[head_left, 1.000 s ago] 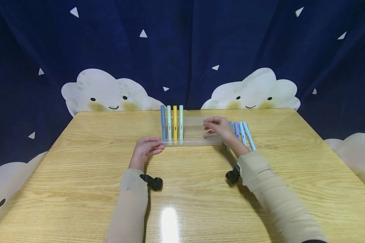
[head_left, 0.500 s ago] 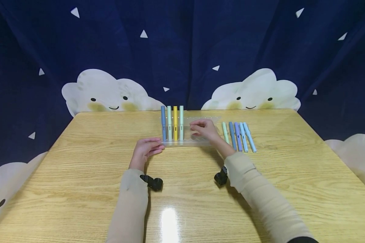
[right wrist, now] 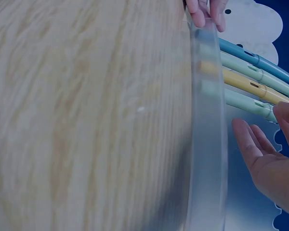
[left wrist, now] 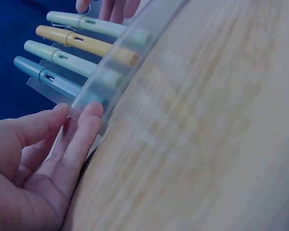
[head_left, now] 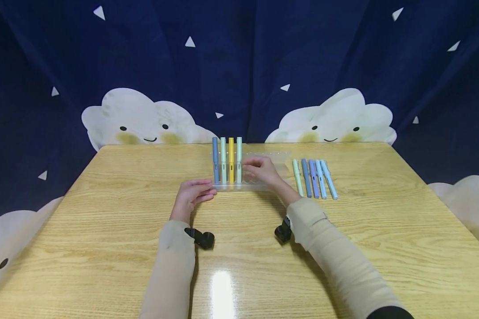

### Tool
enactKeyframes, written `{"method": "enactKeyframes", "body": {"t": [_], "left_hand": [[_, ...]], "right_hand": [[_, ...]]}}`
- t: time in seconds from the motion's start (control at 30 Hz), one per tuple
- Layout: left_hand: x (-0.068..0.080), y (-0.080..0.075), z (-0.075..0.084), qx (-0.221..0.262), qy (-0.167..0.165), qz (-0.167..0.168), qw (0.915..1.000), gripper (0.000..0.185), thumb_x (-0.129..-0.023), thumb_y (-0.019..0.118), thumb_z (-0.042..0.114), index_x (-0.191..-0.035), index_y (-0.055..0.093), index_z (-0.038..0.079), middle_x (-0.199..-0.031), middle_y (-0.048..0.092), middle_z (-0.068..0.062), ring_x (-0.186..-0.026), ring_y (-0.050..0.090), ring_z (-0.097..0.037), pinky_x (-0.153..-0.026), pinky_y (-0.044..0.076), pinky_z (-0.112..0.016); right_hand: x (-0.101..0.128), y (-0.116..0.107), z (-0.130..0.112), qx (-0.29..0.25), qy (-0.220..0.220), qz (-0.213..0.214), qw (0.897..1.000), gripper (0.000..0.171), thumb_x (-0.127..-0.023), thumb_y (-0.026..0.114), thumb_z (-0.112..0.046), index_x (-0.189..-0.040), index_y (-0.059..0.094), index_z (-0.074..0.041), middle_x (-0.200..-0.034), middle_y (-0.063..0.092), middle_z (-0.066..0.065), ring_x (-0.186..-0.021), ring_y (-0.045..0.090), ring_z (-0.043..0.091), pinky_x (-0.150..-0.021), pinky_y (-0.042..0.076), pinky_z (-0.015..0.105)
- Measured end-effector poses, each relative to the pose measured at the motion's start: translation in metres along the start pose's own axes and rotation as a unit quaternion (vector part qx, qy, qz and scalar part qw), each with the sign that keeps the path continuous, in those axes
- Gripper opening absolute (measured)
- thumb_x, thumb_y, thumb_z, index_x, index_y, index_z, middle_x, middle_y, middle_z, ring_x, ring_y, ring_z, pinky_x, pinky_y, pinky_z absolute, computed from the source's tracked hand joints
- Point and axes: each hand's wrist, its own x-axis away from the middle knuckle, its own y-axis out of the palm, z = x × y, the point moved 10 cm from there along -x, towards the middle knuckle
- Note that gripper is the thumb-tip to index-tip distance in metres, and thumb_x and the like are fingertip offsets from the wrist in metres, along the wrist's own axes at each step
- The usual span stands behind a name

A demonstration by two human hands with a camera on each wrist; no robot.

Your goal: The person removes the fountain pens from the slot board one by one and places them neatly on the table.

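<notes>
A clear plastic pen rack (head_left: 251, 187) stands on the wooden table. Upright in its left part are a blue pen (head_left: 215, 159), a pale green pen (head_left: 223, 159), a yellow pen (head_left: 231, 159) and another pale green pen (head_left: 239, 153). My left hand (head_left: 192, 193) holds the rack's left end, thumb and fingers on either side of its corner in the left wrist view. Just right of the rightmost standing pen is my right hand (head_left: 262, 169), its fingers loosely bent and apart. One fingertip overlaps that pen's cap in the right wrist view; nothing shows between thumb and fingers.
Several pens lie side by side to the right of the rack: a light green pen (head_left: 297, 177), a blue one, a purple pen (head_left: 313, 178) and light blue ones. A dark blue curtain (head_left: 239, 66) with cloud prints hangs behind the table's far edge.
My right hand has moved left along the rack to the rightmost standing pen, uncovering the loose pens on the table. My left hand has stayed at the rack's end.
</notes>
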Motion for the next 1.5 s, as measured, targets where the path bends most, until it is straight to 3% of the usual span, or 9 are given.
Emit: {"method": "enactKeyframes", "body": {"t": [0.13,0.33,0.47,0.67,0.9,1.13,1.33,1.5], "left_hand": [[0.001,0.001,0.001,-0.001,0.0,-0.004,1.0,0.029,-0.086,0.054,-0.006,-0.114,0.053,-0.01,-0.071,0.064,-0.009,-0.061,0.065,-0.016,-0.061,0.055,-0.026],[0.0,0.001,0.0,0.001,-0.001,-0.002,1.0,0.029,-0.085,0.055,-0.007,-0.114,0.053,-0.011,-0.071,0.064,-0.01,-0.061,0.065,-0.017,-0.06,0.055,-0.026],[0.0,0.001,0.0,-0.001,0.0,0.0,1.0,0.029,-0.085,0.055,-0.007,-0.113,0.053,-0.011,-0.07,0.064,-0.009,-0.06,0.064,-0.016,-0.06,0.055,-0.026],[-0.001,0.001,0.0,-0.003,0.002,0.0,1.0,0.029,-0.085,0.055,-0.008,-0.113,0.053,-0.011,-0.07,0.064,-0.009,-0.059,0.064,-0.016,-0.06,0.055,-0.026],[-0.001,0.002,0.0,-0.005,-0.002,0.0,1.0,0.029,-0.085,0.055,-0.006,-0.114,0.053,-0.01,-0.071,0.064,-0.01,-0.061,0.065,-0.017,-0.061,0.055,-0.027],[0.0,0.001,0.0,-0.008,-0.003,0.005,0.9999,0.029,-0.086,0.054,-0.006,-0.114,0.053,-0.01,-0.069,0.064,-0.009,-0.061,0.064,-0.016,-0.061,0.055,-0.026],[-0.001,0.0,0.0,-0.01,-0.003,0.004,0.9999,0.029,-0.086,0.055,-0.005,-0.114,0.054,-0.01,-0.07,0.064,-0.009,-0.062,0.065,-0.016,-0.062,0.055,-0.026],[0.002,0.001,0.002,-0.003,0.007,-0.009,0.9999,0.026,-0.083,0.058,-0.006,-0.109,0.057,-0.009,-0.073,0.065,-0.011,-0.063,0.065,-0.017,-0.064,0.055,-0.027]], "right_hand": [[-0.002,0.004,0.003,0.014,0.0,-0.011,1.0,0.022,-0.086,0.055,0.001,-0.103,0.058,0.015,-0.089,0.059,0.025,-0.06,0.051,0.013,-0.049,0.044,0.022],[-0.004,0.011,0.006,0.004,-0.001,-0.028,1.0,0.023,-0.086,0.054,0.004,-0.106,0.056,0.015,-0.096,0.06,0.022,-0.076,0.057,0.02,-0.066,0.054,0.03],[-0.006,0.016,0.009,0.016,-0.002,-0.026,1.0,0.022,-0.085,0.055,0.004,-0.105,0.057,0.014,-0.09,0.062,0.017,-0.077,0.056,0.024,-0.06,0.051,0.025],[-0.007,0.019,0.012,0.043,0.01,-0.015,0.999,0.021,-0.085,0.055,0.005,-0.104,0.059,0.01,-0.087,0.061,0.014,-0.062,0.049,0.012,-0.05,0.042,0.017],[-0.007,0.017,0.011,0.061,0.015,-0.002,0.998,0.021,-0.084,0.053,0.008,-0.104,0.061,0.008,-0.098,0.06,0.016,-0.067,0.05,0.015,-0.054,0.045,0.02],[-0.007,0.014,0.006,0.067,-0.013,0.008,0.998,0.021,-0.083,0.052,0.011,-0.102,0.061,0.01,-0.099,0.06,0.023,-0.077,0.056,0.028,-0.059,0.051,0.029],[-0.004,0.012,-0.004,0.081,-0.05,0.018,0.995,0.02,-0.081,0.053,0.012,-0.099,0.062,0.011,-0.1,0.058,0.027,-0.068,0.054,0.019,-0.053,0.047,0.023],[-0.002,0.007,-0.014,0.097,-0.079,0.046,0.991,0.018,-0.079,0.054,0.013,-0.095,0.063,0.01,-0.099,0.059,0.023,-0.075,0.058,0.02,-0.06,0.049,0.019]]}}
